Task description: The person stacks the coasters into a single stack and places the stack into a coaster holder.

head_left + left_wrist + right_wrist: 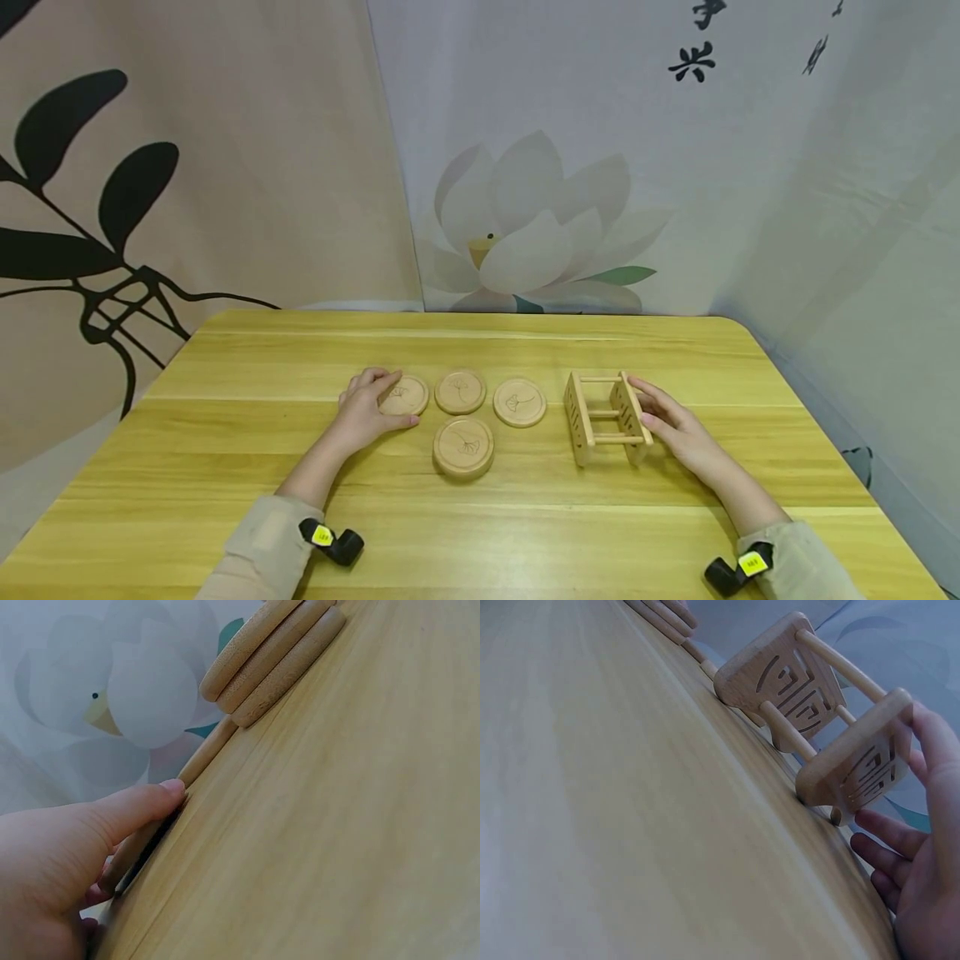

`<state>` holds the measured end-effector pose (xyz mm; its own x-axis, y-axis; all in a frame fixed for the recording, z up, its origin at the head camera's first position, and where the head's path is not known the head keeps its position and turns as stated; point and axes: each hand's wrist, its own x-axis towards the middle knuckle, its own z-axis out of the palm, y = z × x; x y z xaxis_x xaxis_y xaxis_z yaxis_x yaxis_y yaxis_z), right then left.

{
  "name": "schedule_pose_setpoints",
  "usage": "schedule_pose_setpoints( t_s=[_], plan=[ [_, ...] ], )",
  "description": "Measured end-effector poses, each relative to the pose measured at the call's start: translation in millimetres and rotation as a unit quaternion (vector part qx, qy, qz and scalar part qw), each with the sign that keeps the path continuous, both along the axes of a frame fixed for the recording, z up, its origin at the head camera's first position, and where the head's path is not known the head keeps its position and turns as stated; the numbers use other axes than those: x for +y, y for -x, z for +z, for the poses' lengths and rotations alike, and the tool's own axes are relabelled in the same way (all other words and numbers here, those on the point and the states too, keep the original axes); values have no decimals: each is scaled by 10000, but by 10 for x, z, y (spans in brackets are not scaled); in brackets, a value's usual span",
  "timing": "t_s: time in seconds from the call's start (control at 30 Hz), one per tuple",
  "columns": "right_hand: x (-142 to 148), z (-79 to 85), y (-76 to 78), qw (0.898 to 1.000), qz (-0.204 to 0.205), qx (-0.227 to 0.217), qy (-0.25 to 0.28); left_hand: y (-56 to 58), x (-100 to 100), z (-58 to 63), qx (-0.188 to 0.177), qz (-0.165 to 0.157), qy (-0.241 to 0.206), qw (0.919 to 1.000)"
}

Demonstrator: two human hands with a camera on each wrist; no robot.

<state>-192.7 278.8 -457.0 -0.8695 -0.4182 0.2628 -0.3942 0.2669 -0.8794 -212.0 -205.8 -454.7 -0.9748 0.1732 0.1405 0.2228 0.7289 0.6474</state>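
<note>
At the left, my left hand [366, 412] pinches a round wooden coaster [406, 395] with a leaf engraved on it, thumb on the near edge and fingers on the far left. In the left wrist view its edge [129, 859] shows between thumb and fingers, over a dark gap. My right hand [678, 433] touches the outer right side of a small wooden rack [600, 413], its fingers loosely bent. The rack has two cut-out side panels joined by rods and stands upright on the table. In the right wrist view the fingertips [866, 817] lie by the panel's foot.
Two single coasters, one in the middle [460, 392] and one to its right [519, 402], lie flat between the hands. Nearer stands a stack of coasters [463, 450]. All rest on a wooden table [525, 542]. Printed curtains [540, 167] hang behind it.
</note>
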Motion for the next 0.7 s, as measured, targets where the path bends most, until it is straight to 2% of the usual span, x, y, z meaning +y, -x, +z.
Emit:
schedule_pose_setpoints(
  t_s=[0.7],
  plan=[
    [7, 15, 4, 9995, -82, -232, -180, -48, 36, 62, 156, 68, -673, 9976]
  ],
)
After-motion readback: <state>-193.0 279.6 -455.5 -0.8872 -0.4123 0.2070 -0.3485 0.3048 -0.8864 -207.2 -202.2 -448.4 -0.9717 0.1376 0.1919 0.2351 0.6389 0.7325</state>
